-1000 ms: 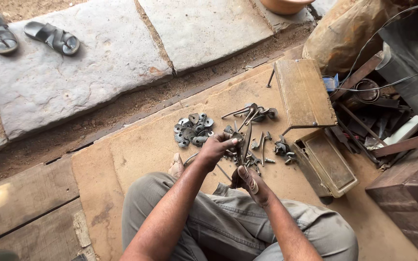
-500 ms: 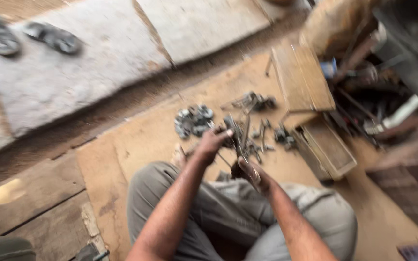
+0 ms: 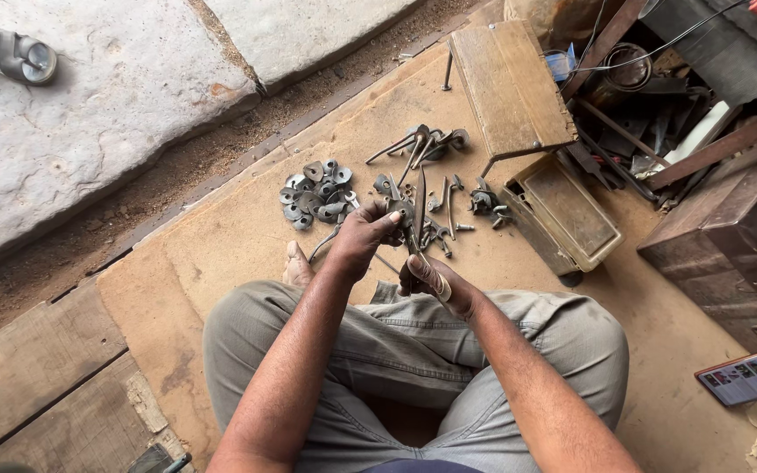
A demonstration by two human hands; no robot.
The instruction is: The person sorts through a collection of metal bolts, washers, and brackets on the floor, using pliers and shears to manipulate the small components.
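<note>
I sit cross-legged on a brown board (image 3: 221, 254). My left hand (image 3: 359, 238) pinches a small dark metal part (image 3: 399, 210) at its fingertips. My right hand (image 3: 431, 278) grips the lower end of a long thin metal tool (image 3: 420, 210) that stands upright between the two hands. A pile of flat grey metal pieces (image 3: 315, 194) lies just beyond my left hand. Loose bolts and rods (image 3: 422, 144) are scattered ahead of both hands.
A wooden box lid (image 3: 508, 88) and an open wooden tray (image 3: 571, 210) sit at the right. Dark tools and scrap (image 3: 659, 114) crowd the far right. A phone (image 3: 751, 375) lies at the lower right. Stone slabs (image 3: 116, 96) and a sandal (image 3: 10, 52) lie at upper left.
The camera has swung and the view has moved closer. My hands have stayed together over the scattered parts, still working the tool and the small part.
</note>
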